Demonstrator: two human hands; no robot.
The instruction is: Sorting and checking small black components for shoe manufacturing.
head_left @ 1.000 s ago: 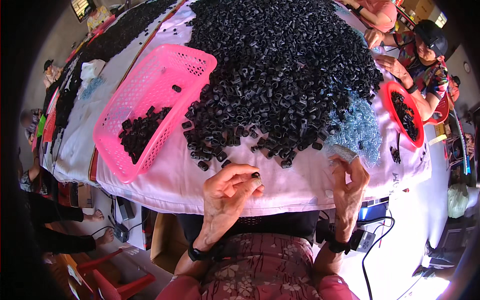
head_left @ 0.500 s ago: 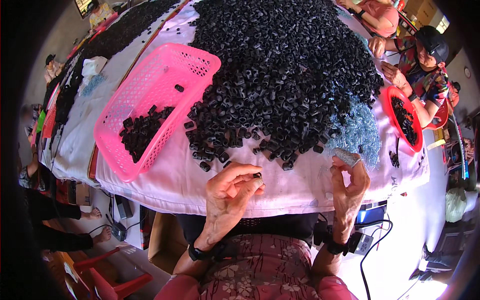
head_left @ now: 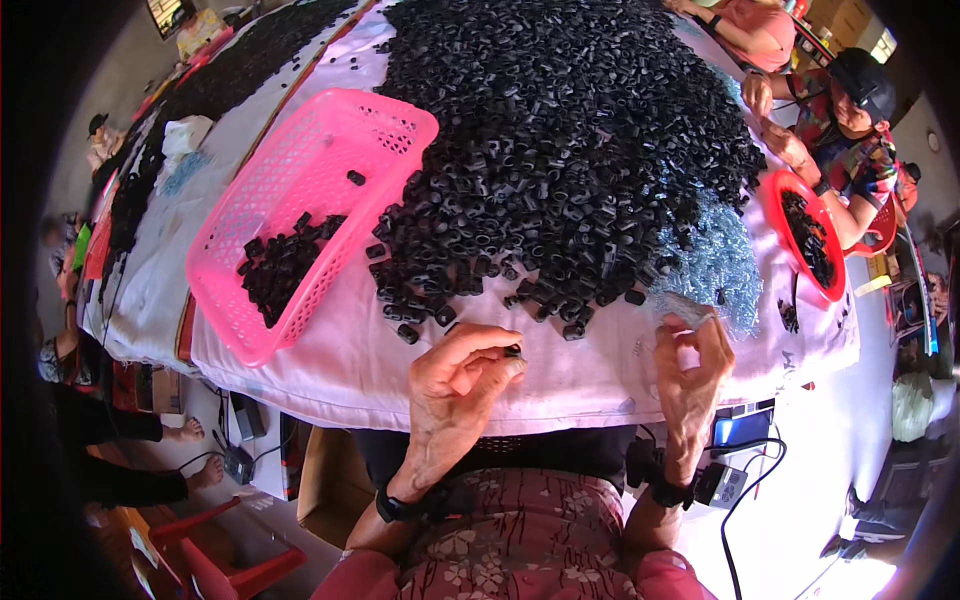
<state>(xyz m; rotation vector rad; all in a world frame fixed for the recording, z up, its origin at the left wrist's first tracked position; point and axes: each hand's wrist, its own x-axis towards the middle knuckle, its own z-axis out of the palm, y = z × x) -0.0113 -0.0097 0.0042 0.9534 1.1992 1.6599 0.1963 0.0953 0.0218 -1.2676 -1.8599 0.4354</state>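
Over the table's near edge, my left hand [head_left: 455,385] pinches a small black plastic piece [head_left: 513,351] between thumb and forefinger. To its right, my right hand [head_left: 695,370] is at the near edge of a heap of tiny clear-blue pieces [head_left: 715,265]. Its thumb and forefinger are curled together, and a pale wrap [head_left: 690,308] covers a fingertip. Whatever may be between those fingers is too small to make out. Beyond both hands spreads a large pile of hollow black plastic pieces [head_left: 560,150].
A pink perforated basket [head_left: 225,225] holding some black pieces stands on the left of the cloth-covered table [head_left: 560,385]. On the right is a red bowl [head_left: 838,275] with dark pieces. A co-worker's hands [head_left: 785,140] are at the far right. Black cables [head_left: 740,520] hang below.
My right hand has shifted slightly left and its fingers have drawn closer together by the clear-blue heap. The left hand still pinches the black piece, barely moved.
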